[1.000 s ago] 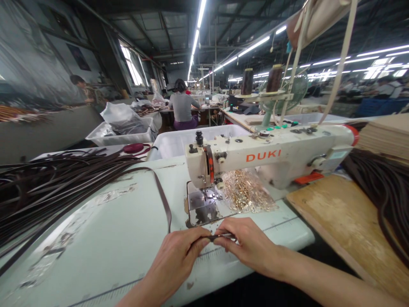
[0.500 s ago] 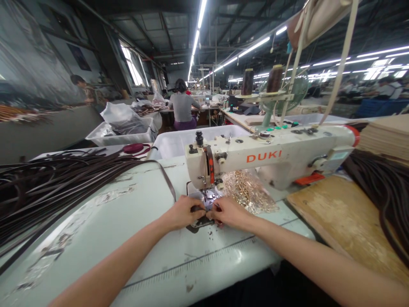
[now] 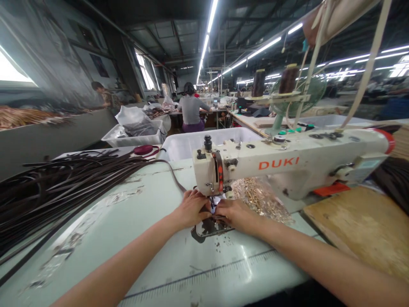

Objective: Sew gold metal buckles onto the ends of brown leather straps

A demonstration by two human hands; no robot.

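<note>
Under the head of a white sewing machine (image 3: 277,162), the person's two bare hands meet on a worn metal plate (image 3: 207,229), one at each side of the presser foot (image 3: 212,201). A narrow dark strap (image 3: 175,175) curves across the pale green tabletop (image 3: 143,243) from a heap of similar straps (image 3: 79,183) at the left, and runs in beneath the fingers of the left hand (image 3: 191,209). The left hand is bent over the strap, thumb towards the foot; the right hand (image 3: 238,215) is curled, thumb and forefinger closed on brown strap material by the plate. The fingertips partly cover the work, so how tightly each one pinches cannot be told, nor whether the needle touches the strap. Just behind the right hand lies a clear bag of gold-coloured metal pieces (image 3: 255,198). Good handling here would seem to call for the strap to lie flat and square to the foot, with light, even guidance from both sides rather than a pull that could bend the needle. Fingertips this near the foot are best set beside its path, and slack in the trailing length should help prevent a sideways tug.
</note>
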